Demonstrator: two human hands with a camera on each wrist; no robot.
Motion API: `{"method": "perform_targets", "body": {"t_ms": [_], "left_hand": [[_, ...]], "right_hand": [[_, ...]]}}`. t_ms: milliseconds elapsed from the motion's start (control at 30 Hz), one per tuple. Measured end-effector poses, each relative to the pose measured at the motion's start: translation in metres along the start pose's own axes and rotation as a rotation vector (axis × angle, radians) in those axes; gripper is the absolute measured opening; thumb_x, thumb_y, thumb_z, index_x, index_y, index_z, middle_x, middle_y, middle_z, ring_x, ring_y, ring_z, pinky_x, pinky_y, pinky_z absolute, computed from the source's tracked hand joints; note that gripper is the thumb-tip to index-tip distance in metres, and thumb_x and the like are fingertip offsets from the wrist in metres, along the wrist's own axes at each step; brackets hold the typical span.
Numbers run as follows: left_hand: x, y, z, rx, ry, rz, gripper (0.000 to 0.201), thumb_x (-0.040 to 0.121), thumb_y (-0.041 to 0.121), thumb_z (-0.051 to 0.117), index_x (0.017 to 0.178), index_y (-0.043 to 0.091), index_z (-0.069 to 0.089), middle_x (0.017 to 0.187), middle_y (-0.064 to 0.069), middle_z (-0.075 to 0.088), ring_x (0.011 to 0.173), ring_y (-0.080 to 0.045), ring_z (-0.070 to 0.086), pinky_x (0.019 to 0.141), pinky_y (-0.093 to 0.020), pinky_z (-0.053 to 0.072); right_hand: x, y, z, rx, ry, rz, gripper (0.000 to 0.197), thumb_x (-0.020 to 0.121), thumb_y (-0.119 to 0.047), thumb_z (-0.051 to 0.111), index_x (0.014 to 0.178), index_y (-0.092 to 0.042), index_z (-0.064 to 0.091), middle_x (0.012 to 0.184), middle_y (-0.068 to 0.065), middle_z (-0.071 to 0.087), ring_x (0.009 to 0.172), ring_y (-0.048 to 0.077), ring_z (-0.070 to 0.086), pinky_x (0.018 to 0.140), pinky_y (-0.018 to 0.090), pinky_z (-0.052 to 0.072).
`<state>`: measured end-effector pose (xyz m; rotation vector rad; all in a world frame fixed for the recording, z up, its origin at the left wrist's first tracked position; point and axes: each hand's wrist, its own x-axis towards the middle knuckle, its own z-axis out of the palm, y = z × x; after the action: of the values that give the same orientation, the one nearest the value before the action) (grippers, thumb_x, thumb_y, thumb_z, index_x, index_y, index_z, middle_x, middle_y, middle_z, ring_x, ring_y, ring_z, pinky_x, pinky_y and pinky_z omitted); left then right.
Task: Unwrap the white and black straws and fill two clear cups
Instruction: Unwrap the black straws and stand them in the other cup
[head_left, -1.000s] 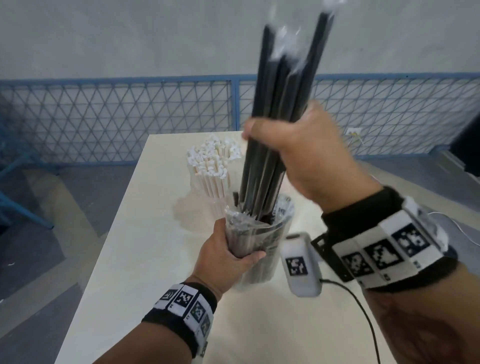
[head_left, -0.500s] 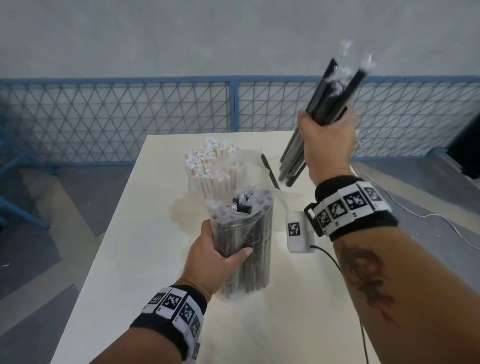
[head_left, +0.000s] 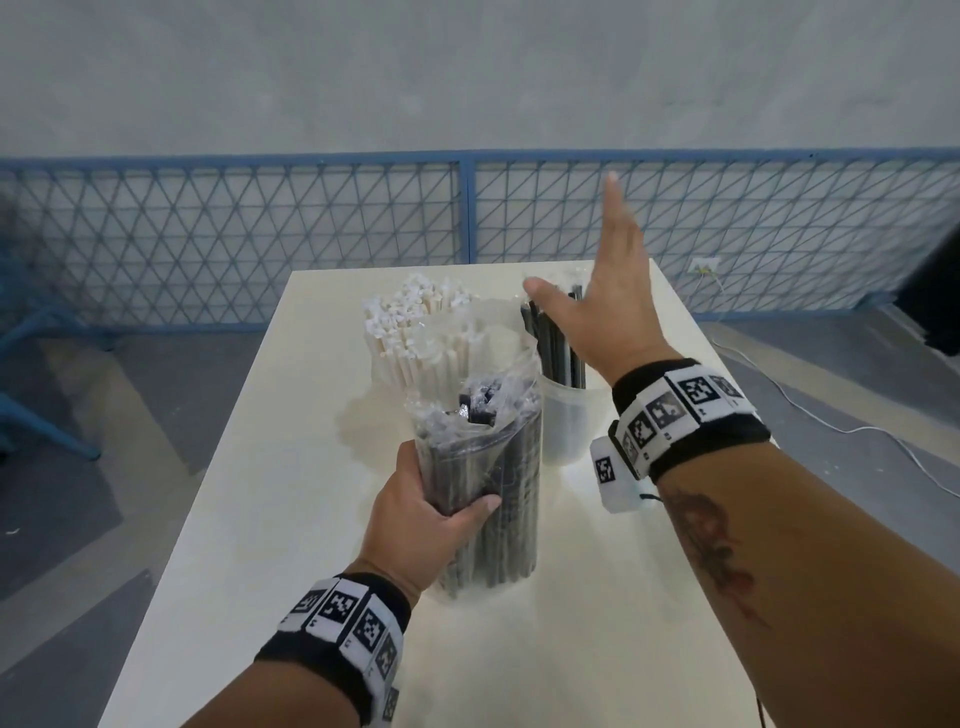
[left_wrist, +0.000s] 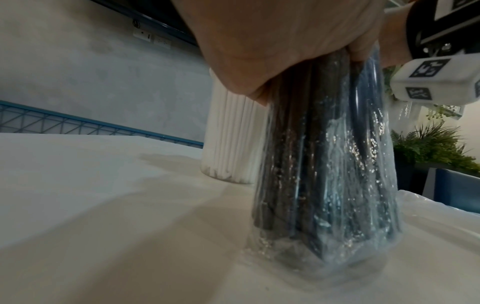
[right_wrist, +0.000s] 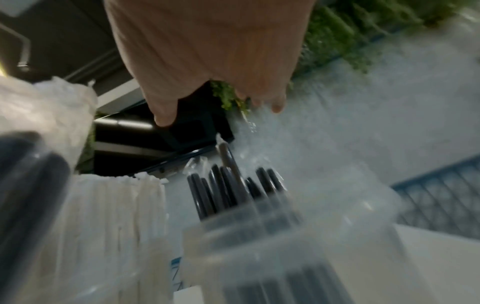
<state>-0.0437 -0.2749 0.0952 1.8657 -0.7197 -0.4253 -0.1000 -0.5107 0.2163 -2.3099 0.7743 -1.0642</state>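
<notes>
Left hand (head_left: 431, 512) clamped round the upright clear plastic bag of black straws (head_left: 485, 483), thumb in front and fingers wrapped behind, bag foot standing on the cream tabletop (head_left: 249, 519). Right hand (head_left: 605, 306) empty, fingers straight and spread apart, hovering over the black straws (head_left: 553, 340) that stand in the right-hand clear plastic cup (head_left: 566, 426). White paper straws (head_left: 415, 332) fill the other cup behind the bag.

Step in hand, my read: batch of black straws just dropped in the cup, next is another handful from the bag. Do it well by holding the bag vertical and squeezed low so the mouth stays open, pinching a small bunch near the tops, lifting straight up so the film does not drag along, then lowering the bunch end-first so the light cup is not tipped.

Hard to see: the white straws' cup is mostly covered by the bag. Right wrist view is motion-blurred. Cup base sits behind the wrist camera. Can't tell whether the black straws in the cup carry individual wrappers; glints at their tips suggest film
</notes>
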Motion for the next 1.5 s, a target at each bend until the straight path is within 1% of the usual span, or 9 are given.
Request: {"method": "perform_targets", "body": {"t_ms": [200, 400, 567, 667, 833, 967, 1100, 1233, 1500], "left_hand": [[0.001, 0.006, 0.001, 0.005, -0.016, 0.003, 0.058, 0.068, 0.024, 0.093, 0.1, 0.042, 0.048, 0.1, 0.023, 0.067, 0.088, 0.027, 0.059, 0.068, 0.002, 0.046], [0.001, 0.01, 0.005, -0.01, -0.004, 0.017, 0.063, 0.066, 0.022, 0.094, 0.099, 0.041, 0.044, 0.1, 0.025, 0.063, 0.089, 0.025, 0.059, 0.069, 0.0, 0.047], [0.005, 0.015, 0.014, -0.006, 0.016, 0.011, 0.063, 0.064, 0.026, 0.096, 0.095, 0.039, 0.042, 0.097, 0.019, 0.063, 0.089, 0.007, 0.062, 0.066, -0.005, 0.049], [0.005, 0.019, 0.018, -0.014, 0.012, 0.006, 0.061, 0.067, 0.025, 0.094, 0.093, 0.039, 0.041, 0.097, 0.021, 0.06, 0.089, 0.008, 0.059, 0.064, -0.002, 0.047], [0.001, 0.017, 0.022, -0.003, -0.009, 0.026, 0.057, 0.07, 0.022, 0.092, 0.091, 0.038, 0.042, 0.092, 0.02, 0.062, 0.081, 0.01, 0.06, 0.063, -0.001, 0.046], [-0.001, 0.014, 0.018, -0.013, -0.041, 0.023, 0.059, 0.067, 0.023, 0.094, 0.094, 0.037, 0.043, 0.094, 0.02, 0.063, 0.083, 0.014, 0.062, 0.067, -0.005, 0.049], [-0.001, 0.007, 0.015, -0.037, -0.073, 0.01, 0.082, 0.059, 0.032, 0.094, 0.115, 0.044, 0.036, 0.113, 0.02, 0.062, 0.105, -0.004, 0.066, 0.088, -0.028, 0.057], [-0.001, 0.004, 0.014, -0.053, -0.107, 0.038, 0.084, 0.057, 0.04, 0.089, 0.125, 0.042, 0.04, 0.114, 0.019, 0.068, 0.105, -0.002, 0.068, 0.087, -0.025, 0.057], [0.0, 0.009, 0.009, -0.138, -0.098, 0.041, 0.044, 0.074, -0.001, 0.086, 0.099, 0.03, 0.066, 0.087, 0.032, 0.075, 0.085, 0.011, 0.071, 0.072, -0.005, 0.051]], "right_hand": [[0.011, -0.007, 0.004, -0.449, -0.669, 0.004, 0.048, 0.104, -0.032, 0.03, 0.146, -0.01, 0.032, 0.15, 0.013, 0.038, 0.14, 0.032, 0.033, 0.114, 0.05, 0.025], [-0.013, -0.058, -0.043, 0.034, -0.198, -0.053, 0.03, 0.099, -0.036, 0.052, 0.125, -0.026, 0.062, 0.123, -0.009, 0.062, 0.112, 0.004, 0.058, 0.093, 0.015, 0.047], [-0.038, -0.1, -0.063, -0.277, -0.759, -0.289, 0.019, 0.097, -0.027, 0.056, 0.105, -0.027, 0.073, 0.098, -0.015, 0.07, 0.084, 0.002, 0.059, 0.071, 0.013, 0.044], [-0.044, -0.09, -0.055, -0.656, -0.779, -0.378, 0.025, 0.094, -0.016, 0.047, 0.111, -0.011, 0.065, 0.11, 0.001, 0.062, 0.1, 0.02, 0.055, 0.078, 0.024, 0.033], [-0.051, -0.09, -0.047, -0.721, -0.738, -0.35, 0.015, 0.096, -0.018, 0.046, 0.101, -0.011, 0.059, 0.077, -0.008, 0.034, 0.095, 0.021, 0.053, 0.073, 0.023, 0.022], [-0.047, -0.093, -0.041, -0.676, -0.815, -0.35, 0.028, 0.091, -0.032, 0.056, 0.106, -0.009, 0.062, 0.098, 0.0, 0.053, 0.086, 0.017, 0.048, 0.066, 0.023, 0.033], [-0.045, -0.099, -0.04, -0.578, -1.053, -0.345, 0.031, 0.084, -0.03, 0.061, 0.114, -0.025, 0.054, 0.102, -0.006, 0.037, 0.096, 0.018, 0.049, 0.078, 0.032, 0.049], [-0.047, -0.109, -0.043, -0.605, -1.148, -0.393, 0.045, 0.081, -0.027, 0.069, 0.122, -0.028, 0.051, 0.099, -0.009, 0.037, 0.096, 0.018, 0.046, 0.071, 0.028, 0.044], [-0.047, -0.113, -0.038, -0.638, -1.11, -0.431, 0.044, 0.086, -0.035, 0.064, 0.127, -0.028, 0.054, 0.098, -0.009, 0.047, 0.088, 0.015, 0.052, 0.059, 0.024, 0.035]]}}
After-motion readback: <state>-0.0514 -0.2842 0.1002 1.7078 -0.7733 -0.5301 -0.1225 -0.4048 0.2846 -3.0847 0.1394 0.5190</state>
